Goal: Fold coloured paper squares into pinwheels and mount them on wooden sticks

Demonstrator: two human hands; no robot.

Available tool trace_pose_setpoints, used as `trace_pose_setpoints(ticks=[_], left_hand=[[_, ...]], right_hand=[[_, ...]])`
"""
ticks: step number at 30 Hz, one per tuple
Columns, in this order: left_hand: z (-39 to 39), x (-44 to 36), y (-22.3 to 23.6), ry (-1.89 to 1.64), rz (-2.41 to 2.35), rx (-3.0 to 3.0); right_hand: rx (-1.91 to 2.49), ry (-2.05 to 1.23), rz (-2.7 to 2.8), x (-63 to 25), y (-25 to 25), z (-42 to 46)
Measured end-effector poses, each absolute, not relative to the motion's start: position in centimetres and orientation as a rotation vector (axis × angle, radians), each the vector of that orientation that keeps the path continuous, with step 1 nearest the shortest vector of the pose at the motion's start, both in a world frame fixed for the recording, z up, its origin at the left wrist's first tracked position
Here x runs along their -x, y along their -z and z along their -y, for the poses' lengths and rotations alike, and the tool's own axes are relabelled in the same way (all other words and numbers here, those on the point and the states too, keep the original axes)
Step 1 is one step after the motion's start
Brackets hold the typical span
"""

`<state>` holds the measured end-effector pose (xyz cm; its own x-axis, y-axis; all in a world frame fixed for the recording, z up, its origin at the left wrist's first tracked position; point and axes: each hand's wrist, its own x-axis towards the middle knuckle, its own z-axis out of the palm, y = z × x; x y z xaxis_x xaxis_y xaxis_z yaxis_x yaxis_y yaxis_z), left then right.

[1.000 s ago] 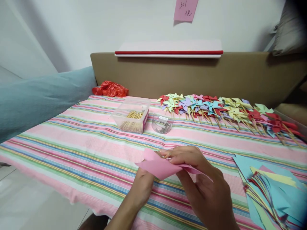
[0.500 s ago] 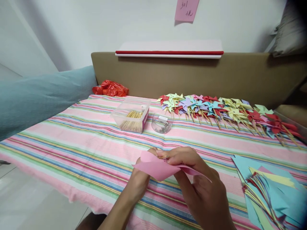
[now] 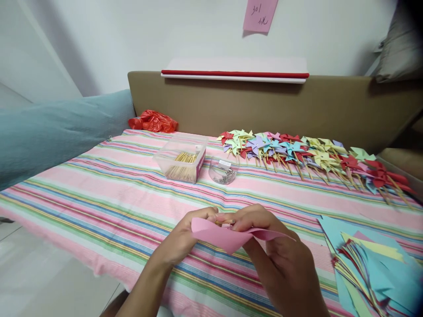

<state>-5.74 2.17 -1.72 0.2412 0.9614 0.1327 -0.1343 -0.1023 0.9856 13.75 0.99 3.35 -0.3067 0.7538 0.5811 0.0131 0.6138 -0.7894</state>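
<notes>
A pink paper pinwheel is held up in front of me, its blades curled and pointing toward me. My right hand is closed on its right side, thumb beneath and fingers over the top. The tip of a thin wooden stick shows just behind the paper's middle. At the left, my left hand has its fingers closed around that stick, partly hidden by the paper. Where stick and paper meet, a small clear piece shows but is too small to make out.
Beyond my hands stand a clear box of wooden sticks and a round tub of small metal pins. Finished pinwheels lie along the back right. Coloured paper sheets are stacked at right, a red plastic bag back left.
My left hand has turned and its wrist has shifted left. The pinwheel has tilted and dropped slightly, showing more of the stick's tip. My right hand keeps its hold.
</notes>
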Motion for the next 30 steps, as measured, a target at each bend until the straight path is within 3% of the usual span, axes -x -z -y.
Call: trace_pose_setpoints(ticks=[15,30], left_hand=[[-1.7,6.3,-2.1,-0.914,-0.924,-1.496],[-1.4,5.4,-0.9,-0.774,-0.784,-1.246]], right_hand=[[0.68,-1.08,1.621,-14.0,-2.7,-1.6],[0.456,-1.43,1.584,-14.5,-3.2,-1.4]])
